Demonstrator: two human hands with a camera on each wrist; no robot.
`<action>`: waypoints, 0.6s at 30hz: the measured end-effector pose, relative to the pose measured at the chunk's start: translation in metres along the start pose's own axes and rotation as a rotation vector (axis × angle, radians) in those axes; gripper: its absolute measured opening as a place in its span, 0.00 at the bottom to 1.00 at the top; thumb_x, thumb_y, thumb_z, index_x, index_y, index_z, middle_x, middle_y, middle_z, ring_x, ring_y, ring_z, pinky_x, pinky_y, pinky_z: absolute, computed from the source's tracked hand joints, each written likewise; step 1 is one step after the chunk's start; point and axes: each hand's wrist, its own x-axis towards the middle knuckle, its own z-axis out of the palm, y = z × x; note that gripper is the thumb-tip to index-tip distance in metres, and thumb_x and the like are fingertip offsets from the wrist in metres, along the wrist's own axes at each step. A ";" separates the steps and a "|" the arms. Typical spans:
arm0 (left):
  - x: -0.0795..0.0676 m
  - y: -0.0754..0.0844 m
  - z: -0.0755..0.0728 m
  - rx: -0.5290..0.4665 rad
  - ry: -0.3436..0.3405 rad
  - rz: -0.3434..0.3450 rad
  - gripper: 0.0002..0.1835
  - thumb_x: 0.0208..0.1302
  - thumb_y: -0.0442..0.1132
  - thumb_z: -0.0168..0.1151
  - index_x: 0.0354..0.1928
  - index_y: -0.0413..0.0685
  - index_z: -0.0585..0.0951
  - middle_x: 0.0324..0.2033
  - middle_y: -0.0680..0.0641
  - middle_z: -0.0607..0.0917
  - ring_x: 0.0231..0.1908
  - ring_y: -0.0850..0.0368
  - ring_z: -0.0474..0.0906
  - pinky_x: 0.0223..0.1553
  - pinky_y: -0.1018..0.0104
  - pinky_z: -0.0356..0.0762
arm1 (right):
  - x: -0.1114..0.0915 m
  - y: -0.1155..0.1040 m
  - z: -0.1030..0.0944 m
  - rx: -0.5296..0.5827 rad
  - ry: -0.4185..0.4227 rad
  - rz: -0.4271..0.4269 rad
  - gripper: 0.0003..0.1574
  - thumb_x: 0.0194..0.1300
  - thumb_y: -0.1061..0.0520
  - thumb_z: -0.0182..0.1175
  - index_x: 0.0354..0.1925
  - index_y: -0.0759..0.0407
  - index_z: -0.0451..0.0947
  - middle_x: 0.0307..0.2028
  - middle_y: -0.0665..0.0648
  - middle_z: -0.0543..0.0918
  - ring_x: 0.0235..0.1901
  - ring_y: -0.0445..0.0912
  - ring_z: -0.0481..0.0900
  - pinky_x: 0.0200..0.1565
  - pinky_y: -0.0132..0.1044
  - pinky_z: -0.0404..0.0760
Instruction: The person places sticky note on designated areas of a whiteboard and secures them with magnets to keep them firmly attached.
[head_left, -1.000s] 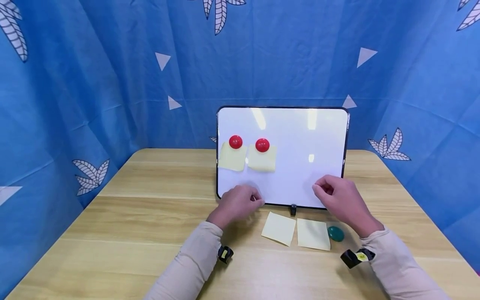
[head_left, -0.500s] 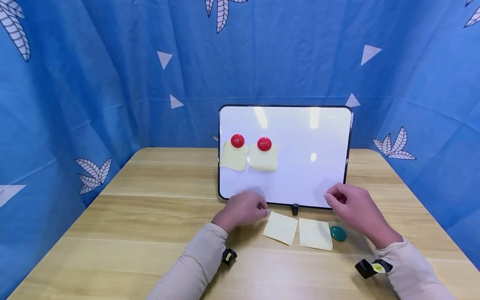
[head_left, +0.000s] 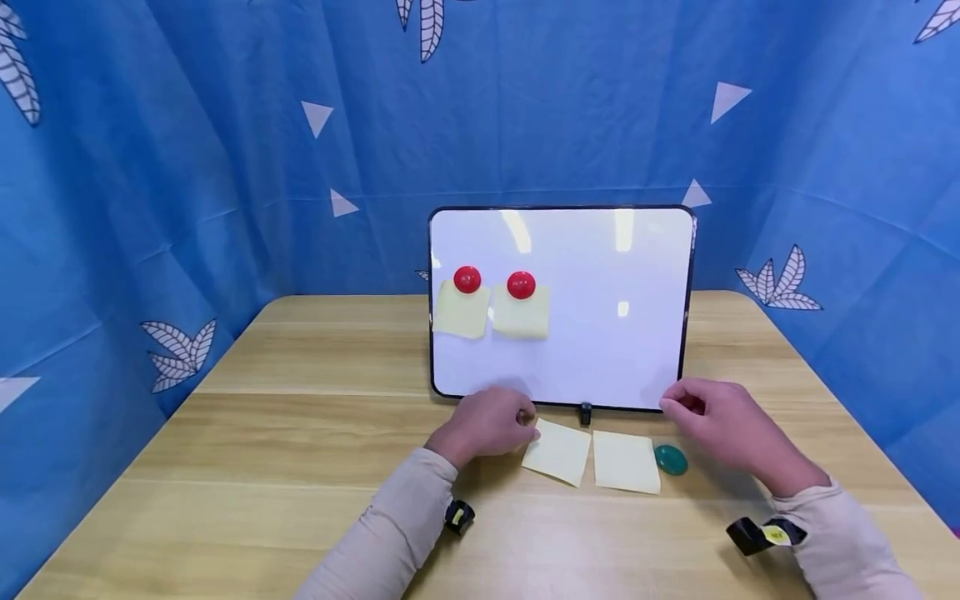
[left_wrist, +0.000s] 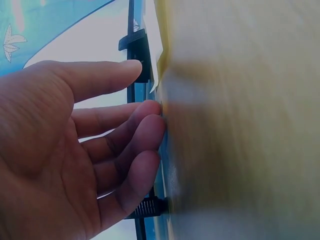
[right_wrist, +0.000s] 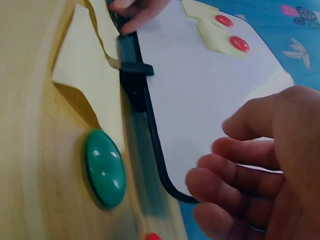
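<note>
My left hand (head_left: 487, 423) is at the upper left corner of a pale yellow sticky note (head_left: 557, 452) lying on the table. In the left wrist view its thumb and loosely bent fingers (left_wrist: 142, 135) are apart, with nothing pinched between them. A second sticky note (head_left: 627, 462) lies just right of the first, beside a round green magnet (head_left: 671, 460). Above and right of that magnet hovers my right hand (head_left: 727, 421), loosely curled and holding nothing. On the whiteboard (head_left: 600, 358), two red magnets (head_left: 467, 280) sit over the tops of two yellow notes (head_left: 521, 318).
The whiteboard stands upright on the wooden table (head_left: 300, 450), with a small black foot (head_left: 586, 414) at its lower edge. Behind it hangs a blue patterned curtain (head_left: 585, 100). At the bottom of the right wrist view shows part of a small red thing (right_wrist: 153, 236).
My left hand has moved slightly right and down to the left note's corner. My right hand has drawn away to the right and a little down. Notes and magnets keep their places.
</note>
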 end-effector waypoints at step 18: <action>-0.002 0.004 0.000 0.054 -0.043 -0.041 0.13 0.58 0.48 0.74 0.44 0.56 0.87 0.28 0.59 0.76 0.33 0.61 0.71 0.33 0.66 0.71 | -0.005 0.030 -0.012 -0.060 -0.157 0.012 0.11 0.71 0.49 0.62 0.44 0.54 0.83 0.31 0.48 0.78 0.32 0.44 0.72 0.32 0.36 0.72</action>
